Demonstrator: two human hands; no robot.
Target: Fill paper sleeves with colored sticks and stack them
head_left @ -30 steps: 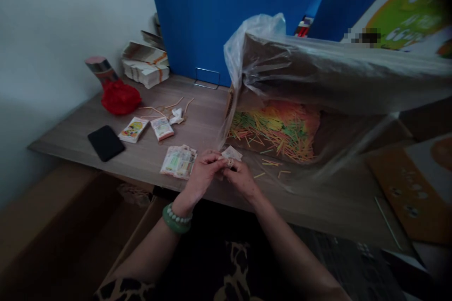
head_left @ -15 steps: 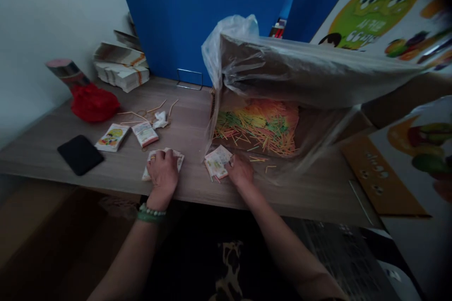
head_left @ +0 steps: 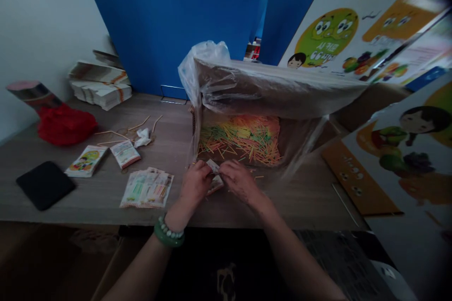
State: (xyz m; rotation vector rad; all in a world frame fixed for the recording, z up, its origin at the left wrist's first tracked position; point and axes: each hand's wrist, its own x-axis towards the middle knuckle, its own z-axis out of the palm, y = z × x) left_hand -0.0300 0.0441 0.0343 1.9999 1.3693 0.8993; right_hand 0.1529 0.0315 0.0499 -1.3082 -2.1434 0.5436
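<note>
My left hand [head_left: 196,179] and my right hand [head_left: 237,178] meet in front of the open box, fingers pinched on a small printed packet [head_left: 213,165] between them. Another packet [head_left: 215,183] shows partly beneath my fingers, mostly hidden. To the left of my left hand, several flat packets [head_left: 147,188] lie overlapped in a fan on the table. Just beyond my hands, coloured sticks [head_left: 243,136] fill the bottom of a plastic-lined box [head_left: 300,136] tipped on its side. A few loose sticks lie close to my right hand.
At the left lie a black pad [head_left: 45,185], a printed packet stack [head_left: 86,161], a smaller packet [head_left: 125,154], crumpled tissue [head_left: 142,138] and a red bag [head_left: 67,124]. White folded cartons [head_left: 100,91] stand behind. Printed cardboard boxes [head_left: 356,174] border the right side.
My left hand has left the flat packets and moved right to join my right hand at the small packet. The fanned packets are now uncovered. The view has shifted to the right.
</note>
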